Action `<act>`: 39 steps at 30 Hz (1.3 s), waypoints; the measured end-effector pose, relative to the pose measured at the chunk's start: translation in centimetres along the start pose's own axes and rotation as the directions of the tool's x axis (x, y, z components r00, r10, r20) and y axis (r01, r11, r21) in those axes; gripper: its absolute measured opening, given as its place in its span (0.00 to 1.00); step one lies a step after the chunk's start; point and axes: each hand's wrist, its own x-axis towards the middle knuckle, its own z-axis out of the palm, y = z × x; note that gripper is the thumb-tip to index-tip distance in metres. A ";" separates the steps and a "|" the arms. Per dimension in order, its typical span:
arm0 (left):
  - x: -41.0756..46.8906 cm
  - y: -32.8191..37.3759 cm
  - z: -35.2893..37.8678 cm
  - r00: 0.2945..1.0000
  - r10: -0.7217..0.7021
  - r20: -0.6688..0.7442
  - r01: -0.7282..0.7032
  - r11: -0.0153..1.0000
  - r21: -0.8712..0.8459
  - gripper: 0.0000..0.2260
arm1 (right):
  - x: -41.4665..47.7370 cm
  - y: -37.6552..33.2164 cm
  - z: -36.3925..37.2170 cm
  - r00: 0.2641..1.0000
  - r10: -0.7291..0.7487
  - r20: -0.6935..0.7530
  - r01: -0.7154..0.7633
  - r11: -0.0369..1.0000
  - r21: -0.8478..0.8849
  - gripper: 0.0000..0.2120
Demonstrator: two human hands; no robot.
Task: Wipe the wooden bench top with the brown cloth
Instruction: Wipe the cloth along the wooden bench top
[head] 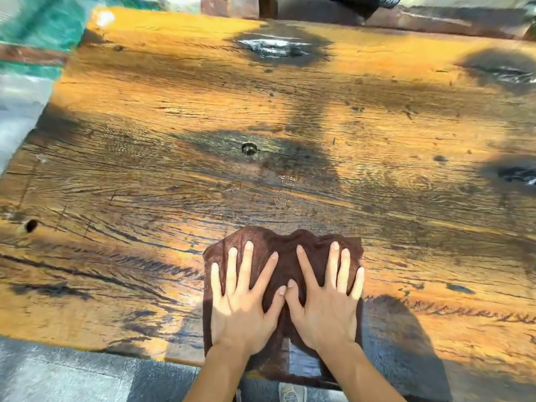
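The wooden bench top (pixel 261 117) is a wide orange-brown plank with dark stains, cracks and knots, filling most of the view. The brown cloth (pixel 285 250) lies flat near the front edge, its near end hanging over that edge. My left hand (pixel 242 300) and my right hand (pixel 324 297) press flat on the cloth side by side, fingers spread and pointing away from me, thumbs touching. Neither hand grips the cloth.
A bolt head (pixel 249 148) sits in a dark patch mid-bench, and a small hole (pixel 31 225) lies near the left edge. Shiny dark knots (pixel 275 47) mark the far part. Grey pavement (pixel 66 372) shows below the front edge, a shoe (pixel 291 391) too.
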 end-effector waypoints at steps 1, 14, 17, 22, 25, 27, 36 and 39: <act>1.3 -0.3 -0.1 1.000 -0.012 -0.002 0.012 1.000 -0.006 0.28 | 1.2 -0.2 0.0 1.000 0.009 -0.007 -0.009 1.000 0.001 0.33; 10.4 -2.2 -1.9 0.997 -0.070 0.014 0.069 0.995 0.066 0.30 | 12.4 -1.7 -0.7 0.999 -0.038 -0.014 0.039 0.998 0.047 0.35; 13.7 -3.2 -2.5 0.997 -0.061 0.044 0.058 0.996 0.067 0.31 | 14.1 -1.9 -1.0 1.000 -0.015 -0.004 0.016 0.998 0.057 0.35; 18.0 -4.6 -4.1 0.998 -0.020 0.063 0.015 0.996 0.090 0.31 | 17.1 -2.5 -1.3 1.000 0.008 0.014 -0.009 0.998 0.061 0.34; 20.7 -5.1 -4.9 0.999 -0.003 0.047 -0.001 0.997 0.082 0.31 | 19.8 -2.9 -1.7 0.999 0.004 0.032 -0.006 0.997 0.074 0.34; 22.5 -5.4 -5.2 0.999 -0.016 0.052 0.012 0.996 0.086 0.31 | 22.1 -3.2 -2.5 0.995 -0.004 0.102 -0.005 0.997 0.080 0.34; 32.6 -6.6 -6.2 1.000 -0.013 -0.015 0.014 0.996 0.092 0.30 | 32.2 -5.7 -4.0 0.983 0.063 0.170 -0.075 0.995 0.061 0.35; 37.3 -7.0 -7.1 1.000 -0.016 -0.011 0.017 0.995 0.094 0.30 | 35.9 -6.5 -3.9 0.985 0.099 0.142 -0.109 0.992 0.066 0.35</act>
